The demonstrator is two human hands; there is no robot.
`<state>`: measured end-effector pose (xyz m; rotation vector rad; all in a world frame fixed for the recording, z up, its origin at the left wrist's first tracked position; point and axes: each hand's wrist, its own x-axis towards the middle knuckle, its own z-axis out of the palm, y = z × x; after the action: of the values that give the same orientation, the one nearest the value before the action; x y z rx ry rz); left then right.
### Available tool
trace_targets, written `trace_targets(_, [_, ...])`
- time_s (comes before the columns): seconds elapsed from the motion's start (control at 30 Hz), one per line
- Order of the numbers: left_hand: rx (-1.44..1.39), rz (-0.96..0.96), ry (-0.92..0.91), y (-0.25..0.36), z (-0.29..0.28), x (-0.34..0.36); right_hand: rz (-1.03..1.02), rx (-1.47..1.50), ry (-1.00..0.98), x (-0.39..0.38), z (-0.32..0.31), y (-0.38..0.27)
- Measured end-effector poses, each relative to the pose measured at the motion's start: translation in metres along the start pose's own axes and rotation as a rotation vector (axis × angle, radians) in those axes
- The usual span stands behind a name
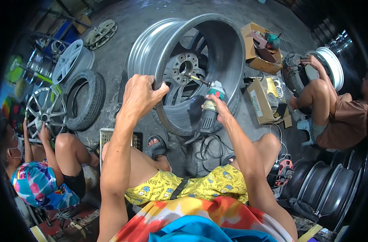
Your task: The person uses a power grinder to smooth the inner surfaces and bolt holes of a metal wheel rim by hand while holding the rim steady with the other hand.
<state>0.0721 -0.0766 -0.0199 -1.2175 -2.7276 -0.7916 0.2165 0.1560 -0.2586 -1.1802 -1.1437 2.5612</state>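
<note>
A large bare-metal wheel rim point(149, 48) stands tilted in front of me, its open barrel facing me. My left hand point(141, 97) is closed at the rim's left edge, fingers curled over it and thumb sticking out. My right hand point(219, 108) is wrapped round a grey and green power grinder point(209, 117). A thin shaft with a pale yellowish tip point(196, 78) extends from the grinder's head into the barrel, close to the hub point(185, 67). Whether the tip touches metal I cannot tell. The grinder's black cord point(212, 149) loops on the floor below.
Cardboard boxes with tools point(262, 48) and parts point(264, 101) stand at the right. A tyre point(85, 99) and a silver wheel point(73, 60) lie left. Co-workers sit at the left point(44, 181) and right point(341, 121), each at a wheel. Stacked rims point(325, 185) fill the lower right.
</note>
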Motion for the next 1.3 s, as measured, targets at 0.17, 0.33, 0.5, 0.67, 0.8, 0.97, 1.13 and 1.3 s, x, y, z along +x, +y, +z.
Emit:
trace_targets(0.17, [0.009, 0.006, -0.003, -0.001, 0.002, 0.0, 0.013, 0.069, 0.049, -0.001, -0.002, -0.002])
trace_targets(0.33, [0.015, 0.003, 0.0, 0.003, 0.0, -0.001, 0.081, 0.064, -0.029, 0.004, -0.007, 0.007])
trace_targets(0.5, [0.024, -0.023, -0.015, 0.002, -0.001, -0.003, 0.137, 0.091, -0.105, -0.002, -0.001, 0.011])
trace_targets(0.67, [0.025, -0.009, 0.003, 0.003, 0.002, -0.002, 0.137, 0.152, -0.066, -0.001, -0.01, 0.009])
trace_targets(0.8, [0.037, -0.021, -0.024, 0.003, -0.001, -0.002, 0.126, 0.1, -0.081, -0.004, -0.002, 0.015])
trace_targets(0.97, [0.005, -0.039, -0.023, 0.003, -0.002, -0.003, 0.154, 0.138, -0.131, -0.006, -0.001, 0.017])
trace_targets(1.13, [0.03, -0.02, -0.013, 0.003, -0.001, -0.002, 0.138, 0.152, -0.039, -0.007, -0.008, 0.015])
trace_targets(1.3, [0.02, -0.06, -0.031, 0.008, -0.004, -0.003, 0.028, 0.007, 0.016, -0.013, -0.007, 0.005])
